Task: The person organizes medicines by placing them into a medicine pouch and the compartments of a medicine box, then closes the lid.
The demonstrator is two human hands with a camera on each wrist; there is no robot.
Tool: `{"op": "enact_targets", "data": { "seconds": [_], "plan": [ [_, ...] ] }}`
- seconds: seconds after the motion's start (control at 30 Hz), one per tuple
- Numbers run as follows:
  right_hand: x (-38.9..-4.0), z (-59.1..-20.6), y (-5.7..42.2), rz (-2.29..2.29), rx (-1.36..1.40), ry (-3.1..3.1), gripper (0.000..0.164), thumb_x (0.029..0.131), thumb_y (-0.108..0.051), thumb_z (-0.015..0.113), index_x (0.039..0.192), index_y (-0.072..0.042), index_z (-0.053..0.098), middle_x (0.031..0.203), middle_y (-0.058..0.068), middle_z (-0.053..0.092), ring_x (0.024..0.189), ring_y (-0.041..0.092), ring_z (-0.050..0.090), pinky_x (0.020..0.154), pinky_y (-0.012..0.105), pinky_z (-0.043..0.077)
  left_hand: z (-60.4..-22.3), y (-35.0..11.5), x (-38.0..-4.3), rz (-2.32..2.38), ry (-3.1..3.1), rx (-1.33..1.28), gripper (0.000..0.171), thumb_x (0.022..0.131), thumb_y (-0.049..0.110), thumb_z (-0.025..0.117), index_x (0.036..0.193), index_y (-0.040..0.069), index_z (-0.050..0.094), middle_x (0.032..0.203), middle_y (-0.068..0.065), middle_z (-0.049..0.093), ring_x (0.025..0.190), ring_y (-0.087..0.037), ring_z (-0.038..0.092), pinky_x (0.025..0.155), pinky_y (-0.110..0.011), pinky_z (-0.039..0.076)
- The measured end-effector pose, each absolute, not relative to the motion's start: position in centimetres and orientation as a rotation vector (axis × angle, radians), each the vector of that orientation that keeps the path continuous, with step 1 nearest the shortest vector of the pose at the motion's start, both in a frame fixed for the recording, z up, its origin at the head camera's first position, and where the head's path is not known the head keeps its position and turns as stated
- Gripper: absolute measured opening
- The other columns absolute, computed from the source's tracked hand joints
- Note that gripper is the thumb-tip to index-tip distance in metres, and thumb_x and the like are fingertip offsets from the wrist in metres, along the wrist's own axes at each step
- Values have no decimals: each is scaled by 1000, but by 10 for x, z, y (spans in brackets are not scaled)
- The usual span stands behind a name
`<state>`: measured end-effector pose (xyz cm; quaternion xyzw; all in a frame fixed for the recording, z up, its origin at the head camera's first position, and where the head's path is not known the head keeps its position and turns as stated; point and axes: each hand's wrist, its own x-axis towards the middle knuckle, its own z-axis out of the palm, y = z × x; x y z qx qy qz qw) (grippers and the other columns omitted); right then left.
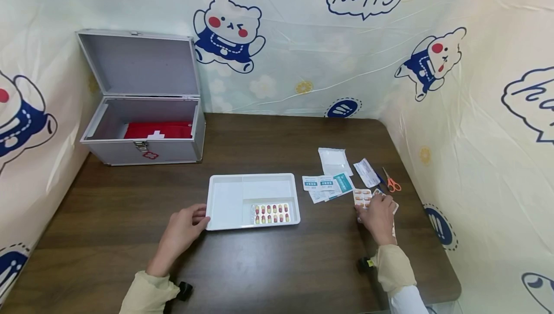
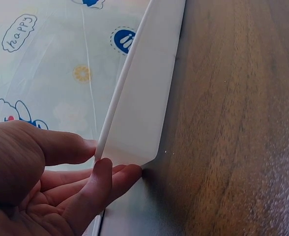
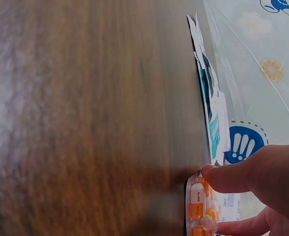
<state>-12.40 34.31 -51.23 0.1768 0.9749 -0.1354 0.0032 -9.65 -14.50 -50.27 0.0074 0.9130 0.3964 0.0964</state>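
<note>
A shallow white tray (image 1: pixel 225 203) lies mid-table, with a blister pack of red-and-yellow capsules (image 1: pixel 271 213) in its near right part. At the tray's left end, my left hand (image 1: pixel 187 227) holds the near corner. Its thumb (image 2: pixel 71 147) is at the rim, and the fingertips (image 2: pixel 127 174) are against the outer wall. My right hand (image 1: pixel 377 218) is at the right of the table, pinching a blister pack of orange-and-white capsules (image 3: pixel 197 201) between thumb and fingers. More blister packs lie partly hidden under that hand.
Blue-and-white sachets (image 1: pixel 331 186), a white packet (image 1: pixel 335 161) and another packet (image 1: pixel 366 173) lie right of the tray. Orange-handled scissors (image 1: pixel 393 185) are beyond the right hand. An open silver case (image 1: pixel 151 153) with a red pouch (image 1: pixel 164 130) inside stands at the back left.
</note>
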Motion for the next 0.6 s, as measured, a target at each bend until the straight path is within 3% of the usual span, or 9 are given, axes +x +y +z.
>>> {"op": "enact_targets", "data": {
  "seconds": [0.3, 0.5, 0.6],
  "plan": [
    [-122, -516, 339, -478, 542, 3131, 52, 85, -22, 75, 111, 14, 48, 111, 42, 52, 112, 58, 40, 98, 63, 31, -502, -145, -95, 1185, 2706, 16, 39, 93, 6, 66, 128, -11, 59, 113, -27, 70, 103, -37, 71, 85, -47, 59],
    [-124, -515, 337, -543, 589, 3099, 56, 86, -21, 75, 121, 10, 44, 117, 42, 50, 119, 59, 35, 98, 64, 34, -501, -145, -97, 1169, 2709, 17, 39, 93, 7, 67, 128, -10, 59, 113, -27, 70, 101, -37, 71, 84, -47, 59],
    [-124, -515, 338, -544, 602, 3091, 60, 86, -20, 75, 126, 10, 42, 121, 43, 48, 121, 58, 33, 102, 64, 29, -501, -145, -97, 1164, 2707, 9, 39, 93, 7, 67, 128, -10, 59, 113, -27, 70, 101, -37, 71, 84, -47, 59]
  ]
}}
